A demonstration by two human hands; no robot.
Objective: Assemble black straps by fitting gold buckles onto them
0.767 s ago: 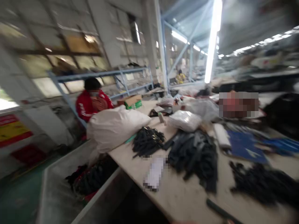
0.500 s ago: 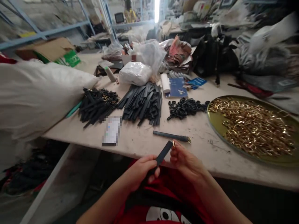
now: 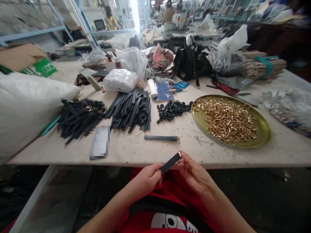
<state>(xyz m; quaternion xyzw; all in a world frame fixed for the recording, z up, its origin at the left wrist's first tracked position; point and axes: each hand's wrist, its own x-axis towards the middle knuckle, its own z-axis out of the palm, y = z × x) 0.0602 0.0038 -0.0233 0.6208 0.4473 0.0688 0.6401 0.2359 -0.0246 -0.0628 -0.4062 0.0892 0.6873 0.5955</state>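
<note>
My left hand (image 3: 152, 176) is closed on the lower end of a dark strap (image 3: 170, 163), just off the table's front edge. A small gold buckle (image 3: 179, 154) sits at the strap's upper end, pinched by the fingertips of my right hand (image 3: 191, 170). Beyond them, a finished-looking strap with a gold buckle (image 3: 161, 138) lies flat on the table. A round gold tray (image 3: 263, 129) at the right holds a heap of gold buckles (image 3: 230, 121). Small black loops (image 3: 173, 110) are piled to its left.
Loose dark straps (image 3: 132, 110) lie at centre left, with buckled straps (image 3: 79, 118) beside them. A phone-like object (image 3: 100, 142), blurred out, is near the front edge. A large white sack (image 3: 31, 110) fills the left. Plastic bags (image 3: 121, 80) stand behind.
The view has turned to the right, showing more of the tray and table. The buckle now meets the strap's end, where a small gap showed before. The strap leans flatter.
</note>
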